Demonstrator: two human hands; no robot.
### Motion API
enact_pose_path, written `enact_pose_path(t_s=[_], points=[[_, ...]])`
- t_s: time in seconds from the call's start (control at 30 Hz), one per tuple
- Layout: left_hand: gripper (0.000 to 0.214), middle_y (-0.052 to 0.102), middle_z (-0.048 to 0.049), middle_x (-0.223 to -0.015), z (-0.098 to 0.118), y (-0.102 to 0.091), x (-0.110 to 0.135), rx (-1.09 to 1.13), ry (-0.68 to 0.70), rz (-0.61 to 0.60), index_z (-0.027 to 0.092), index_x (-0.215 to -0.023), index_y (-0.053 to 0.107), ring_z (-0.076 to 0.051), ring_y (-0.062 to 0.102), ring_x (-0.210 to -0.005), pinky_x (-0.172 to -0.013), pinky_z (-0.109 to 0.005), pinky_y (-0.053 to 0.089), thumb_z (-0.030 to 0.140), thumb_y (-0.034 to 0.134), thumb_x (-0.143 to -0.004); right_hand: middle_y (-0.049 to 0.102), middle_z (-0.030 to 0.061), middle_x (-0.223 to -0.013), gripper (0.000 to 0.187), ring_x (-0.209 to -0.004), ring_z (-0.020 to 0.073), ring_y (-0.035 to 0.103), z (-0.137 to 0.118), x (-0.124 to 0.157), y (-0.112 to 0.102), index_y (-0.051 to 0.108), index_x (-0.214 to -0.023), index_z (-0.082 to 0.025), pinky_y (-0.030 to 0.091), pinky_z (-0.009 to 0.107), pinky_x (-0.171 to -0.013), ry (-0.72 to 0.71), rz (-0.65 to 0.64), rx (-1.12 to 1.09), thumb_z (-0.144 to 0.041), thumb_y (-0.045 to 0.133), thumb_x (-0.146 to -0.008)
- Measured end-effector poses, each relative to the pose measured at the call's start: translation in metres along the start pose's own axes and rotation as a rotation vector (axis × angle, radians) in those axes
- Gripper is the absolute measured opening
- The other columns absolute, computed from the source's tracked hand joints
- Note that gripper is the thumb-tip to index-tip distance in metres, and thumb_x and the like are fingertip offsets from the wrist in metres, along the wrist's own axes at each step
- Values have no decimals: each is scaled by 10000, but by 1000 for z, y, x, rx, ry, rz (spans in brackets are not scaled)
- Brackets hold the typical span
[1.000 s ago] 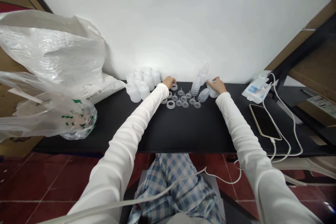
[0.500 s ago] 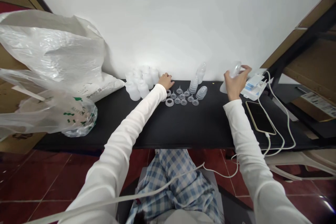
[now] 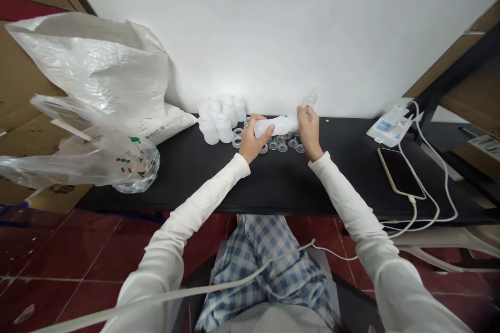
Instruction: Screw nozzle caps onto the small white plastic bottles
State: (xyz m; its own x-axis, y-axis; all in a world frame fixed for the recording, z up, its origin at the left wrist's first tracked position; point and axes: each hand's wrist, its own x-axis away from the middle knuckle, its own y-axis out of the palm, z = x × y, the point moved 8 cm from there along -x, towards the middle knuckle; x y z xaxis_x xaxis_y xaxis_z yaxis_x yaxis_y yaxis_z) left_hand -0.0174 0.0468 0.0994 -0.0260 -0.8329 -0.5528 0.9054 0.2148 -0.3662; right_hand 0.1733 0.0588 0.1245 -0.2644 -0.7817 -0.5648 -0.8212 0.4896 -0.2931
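A translucent white bottle (image 3: 275, 126) lies sideways between my hands, above the black table. My left hand (image 3: 252, 139) is wrapped round its left end, the thumb along its front. The fingers of my right hand (image 3: 309, 129) close round its other end and hide what is there. Behind the right hand, clear domed caps (image 3: 311, 97) show in part. Several clear silicone teats (image 3: 282, 146) lie beneath the bottle, some covered by it. White rings (image 3: 236, 141) lie left of them, beside a cluster of upright white bottles (image 3: 221, 120).
White plastic bags (image 3: 97, 78) and a clear bag with green print (image 3: 135, 161) fill the left side. At the right lie a phone (image 3: 400, 173) on a white cable and a blue-and-white packet (image 3: 388, 126). A white wall stands behind the black table (image 3: 273, 187).
My right hand has brought the bottle from the right end of the table to the middle. My left hand has moved from beside the standing bottles and taken hold of it too.
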Motion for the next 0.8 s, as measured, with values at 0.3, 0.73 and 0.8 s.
enact_pose_path(t_s=[0.3,0.73,0.8], points=[[625,253,67,-406,-60,22,1,506,-840,-700,213,-710,470,-42,138,-315,-325,-179,86,805,338,-858,671,73,-1035,129,-1029,257,639,-41,31,4,597,-996,-259,537,460,-939,-570,-501,96,-354,545,-926],[530,600,-34,-813,-2,-19,-5,180,-244,-71,211,-918,534,-148,611,-746,-559,-214,461,735,466,-888,662,25,-710,611,-543,178,633,13,36,20,594,-1035,-235,549,345,-512,127,-815,-196,-740,257,-967],[513,613,-36,-828,1,-31,-3,159,-225,-39,208,-868,529,-153,617,-769,-557,-210,469,721,498,-878,668,13,-720,538,-587,180,651,2,36,21,587,-1010,-238,578,353,-555,16,-793,-221,-742,421,-927]])
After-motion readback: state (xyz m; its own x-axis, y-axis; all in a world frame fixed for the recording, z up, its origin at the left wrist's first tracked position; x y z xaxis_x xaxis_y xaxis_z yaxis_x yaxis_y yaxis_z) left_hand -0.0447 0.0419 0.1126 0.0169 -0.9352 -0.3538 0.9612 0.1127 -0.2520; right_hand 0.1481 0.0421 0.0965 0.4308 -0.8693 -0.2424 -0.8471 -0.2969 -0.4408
